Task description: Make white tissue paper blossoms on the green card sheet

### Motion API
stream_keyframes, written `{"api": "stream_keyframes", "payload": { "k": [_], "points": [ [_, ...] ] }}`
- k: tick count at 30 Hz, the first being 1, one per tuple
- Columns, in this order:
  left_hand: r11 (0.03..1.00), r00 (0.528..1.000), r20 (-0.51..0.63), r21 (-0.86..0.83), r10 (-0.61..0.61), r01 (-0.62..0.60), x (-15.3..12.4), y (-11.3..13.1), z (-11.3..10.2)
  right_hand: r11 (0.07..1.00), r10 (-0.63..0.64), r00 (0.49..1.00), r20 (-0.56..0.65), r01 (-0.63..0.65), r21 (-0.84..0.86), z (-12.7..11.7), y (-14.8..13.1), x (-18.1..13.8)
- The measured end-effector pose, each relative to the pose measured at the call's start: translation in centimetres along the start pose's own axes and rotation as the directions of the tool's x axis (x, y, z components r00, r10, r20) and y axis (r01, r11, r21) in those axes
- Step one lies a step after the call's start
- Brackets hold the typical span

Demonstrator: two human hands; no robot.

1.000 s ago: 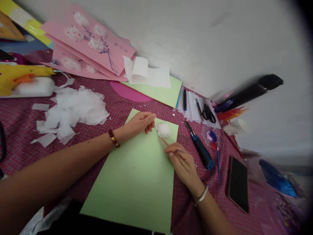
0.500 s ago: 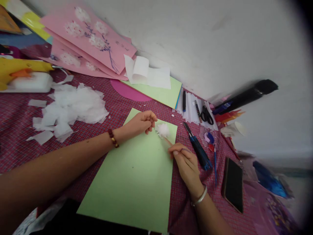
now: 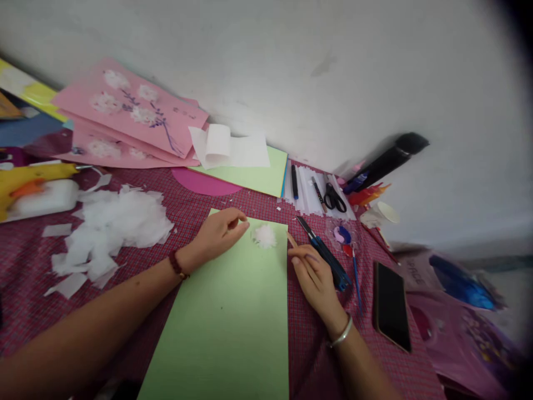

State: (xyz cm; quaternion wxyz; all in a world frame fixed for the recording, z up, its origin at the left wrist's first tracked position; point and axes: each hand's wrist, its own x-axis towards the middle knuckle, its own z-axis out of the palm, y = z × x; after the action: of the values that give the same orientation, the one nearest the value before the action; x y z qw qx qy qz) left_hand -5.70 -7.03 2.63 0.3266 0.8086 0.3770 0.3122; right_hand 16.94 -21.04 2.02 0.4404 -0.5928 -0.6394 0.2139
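A light green paper sheet [image 3: 233, 322] lies on the red checked cloth in front of me. Near its far edge sits a small white tissue puff [image 3: 265, 236]. My left hand [image 3: 219, 233] rests on the sheet just left of the puff, fingers curled together with nothing visible in them. My right hand [image 3: 313, 272] lies at the sheet's right edge, closed on a thin wooden stick [image 3: 292, 239] whose tip points toward the puff without touching it.
A heap of white tissue scraps [image 3: 112, 225] lies at left, by a yellow glue gun [image 3: 25, 180]. Pink flower cards [image 3: 129, 114] lean at the wall. Blue pens [image 3: 327, 258], scissors [image 3: 333, 197], paints and a dark phone [image 3: 391, 314] lie at right.
My right hand has drawn the stick back from the puff to the sheet's right edge. My left hand has stayed beside the puff. My view has tilted upward, showing more wall.
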Motion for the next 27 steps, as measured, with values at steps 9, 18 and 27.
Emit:
{"api": "stream_keyframes", "payload": {
  "k": [9, 18, 27],
  "points": [
    [0.874, 0.95, 0.29, 0.423, 0.12, -0.24, -0.2, 0.0, 2.2, 0.948, 0.231, 0.972, -0.031, -0.218, 0.232, 0.9, 0.5, 1.5],
    [0.873, 0.937, 0.335, 0.423, 0.099, -0.243, -0.2, -0.1, 2.5, 0.789, 0.401, 0.913, -0.076, -0.302, 0.535, 1.1, 1.4, 5.4],
    [0.92, 0.943, 0.317, 0.331, 0.101, -0.21, -0.3, 0.0, 1.7, 0.878, 0.333, 0.934, -0.131, -0.257, 0.403, 3.6, 2.9, 6.6]
  ]
}}
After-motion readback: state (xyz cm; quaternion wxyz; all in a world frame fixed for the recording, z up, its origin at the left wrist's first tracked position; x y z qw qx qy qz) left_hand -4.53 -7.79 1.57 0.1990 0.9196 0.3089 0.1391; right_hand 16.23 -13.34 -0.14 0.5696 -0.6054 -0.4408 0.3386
